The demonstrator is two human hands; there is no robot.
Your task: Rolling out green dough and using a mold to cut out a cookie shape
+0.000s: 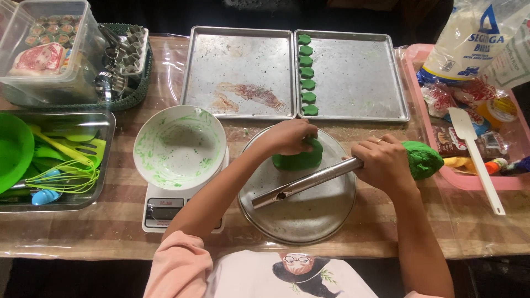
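Head view. Your left hand (290, 137) is closed over a flattened slab of green dough (301, 159) on the round metal tray (326, 221). Your right hand (382, 163) is clamped on a steel rolling tube (301, 183), which lies slanted across the tray with its open end toward you. A second green dough lump (424, 159) sits off the tray, just beside your right hand and touching the rim of the pink tray (469, 182).

Risks, as judged:
- The tube rests at an angle; pressed unevenly, it could leave the slab uneven in thickness.
- The round tray overhangs the scale (165, 207) side; a hard push could make it slide.
- Your left fingers sit on the slab, close to the tube's path; pinching is possible.
- The loose lump could pick up debris from the pink tray's rim.
- Cut green pieces (307, 72) line the edge of the right baking sheet (364, 77), well apart.
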